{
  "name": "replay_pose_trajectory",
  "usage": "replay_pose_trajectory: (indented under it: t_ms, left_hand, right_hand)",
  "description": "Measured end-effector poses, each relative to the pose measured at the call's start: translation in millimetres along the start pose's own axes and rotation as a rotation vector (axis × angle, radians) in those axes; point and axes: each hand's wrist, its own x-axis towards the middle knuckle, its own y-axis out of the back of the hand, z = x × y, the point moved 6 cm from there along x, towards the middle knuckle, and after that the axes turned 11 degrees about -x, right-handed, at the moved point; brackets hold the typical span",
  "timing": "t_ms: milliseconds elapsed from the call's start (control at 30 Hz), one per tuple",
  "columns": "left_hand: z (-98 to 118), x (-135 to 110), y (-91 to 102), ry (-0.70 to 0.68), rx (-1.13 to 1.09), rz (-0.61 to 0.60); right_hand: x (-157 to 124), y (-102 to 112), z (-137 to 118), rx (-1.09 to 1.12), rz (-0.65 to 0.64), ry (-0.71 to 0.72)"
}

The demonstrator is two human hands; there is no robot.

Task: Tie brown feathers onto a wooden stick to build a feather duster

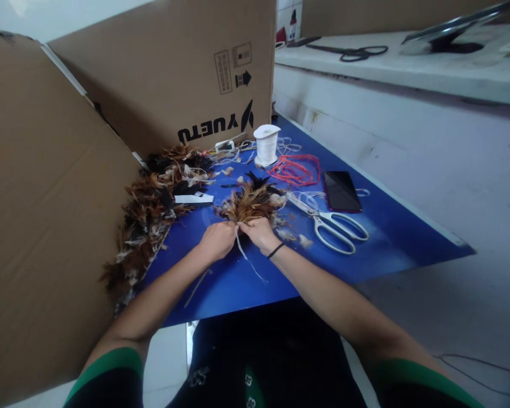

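Observation:
Both hands meet at the near side of a brown and black feather bundle on the blue table. My left hand is closed, its fingers pinching a thin white string whose tail hangs toward me. Closed at the base of the feathers, my right hand has its thumb and fingertips touching the left ones. What lies inside the right fingers is mostly hidden by the hand. White-handled scissors lie just right of the bundle.
A long heap of feathers runs along the left cardboard box. Behind stand a white spool, red cord and a phone. A large carton blocks the back; black scissors rest on the ledge.

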Motion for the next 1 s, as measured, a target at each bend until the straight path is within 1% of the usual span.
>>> replay_pose_trajectory:
  t_ms: [100, 200, 267, 367, 533, 633, 733, 867, 1000]
  left_hand:
    - [-3.3, 3.4, 3.6, -0.020, 0.020, -0.052]
    - [-4.4, 5.9, 4.7, -0.054, 0.076, -0.044]
    - [-5.0, 5.7, 4.4, -0.067, 0.106, -0.007]
    - [-7.7, 3.2, 4.7, -0.067, 0.085, 0.086]
    - [-16.2, 1.7, 6.8, -0.088, -0.084, 0.240]
    - [-19.9, 4.4, 5.4, -0.139, -0.246, 0.295]
    - [-22.2, 6.4, 2.0, -0.185, -0.361, 0.363]
    - [-22.4, 7.3, -3.9, -0.241, -0.362, 0.464]
    - [-19.2, 9.4, -9.9, -0.302, -0.315, 0.454]
  right_hand:
    - [-1.4, 0.6, -2.4, -0.056, -0.037, -0.002]
    - [-1.6, 1.1, -2.8, -0.097, -0.069, -0.016]
    - [-0.7, 1.0, -1.5, -0.108, -0.078, -0.028]
    - [1.7, -0.3, 0.5, -0.102, -0.082, -0.018]
    - [3.4, -3.1, 0.2, -0.046, -0.116, -0.002]
    - [1.3, -2.0, -3.2, -0.011, -0.150, -0.052]
    - [-2.0, -1.6, -7.7, 0.057, -0.217, -0.121]
    - [-4.7, -1.9, -9.3, 0.119, -0.283, -0.221]
    - [-5.1, -1.8, -9.4, 0.136, -0.321, -0.263]
